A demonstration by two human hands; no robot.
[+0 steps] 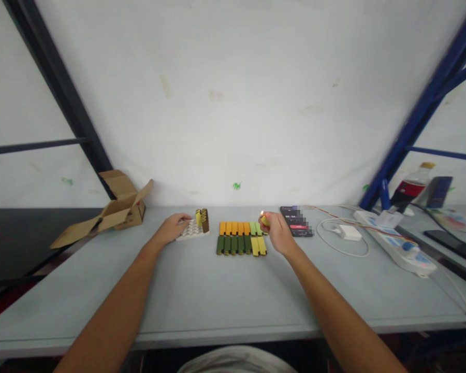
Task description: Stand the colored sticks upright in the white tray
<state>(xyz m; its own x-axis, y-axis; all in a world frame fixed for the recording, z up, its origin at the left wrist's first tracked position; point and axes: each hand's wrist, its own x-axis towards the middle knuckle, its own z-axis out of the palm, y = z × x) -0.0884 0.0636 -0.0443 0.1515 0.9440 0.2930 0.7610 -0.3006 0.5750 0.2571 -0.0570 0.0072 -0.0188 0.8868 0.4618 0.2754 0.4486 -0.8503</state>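
Now your right hand pinches a yellow lighter — your left hand touches the white tray, grip unclear.

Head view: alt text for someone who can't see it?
A person's right hand holds a small yellow piece with a bright tip, while the left hand touches a white tray. Between them, orange, green and yellow pieces lie in two rows on a grey table.
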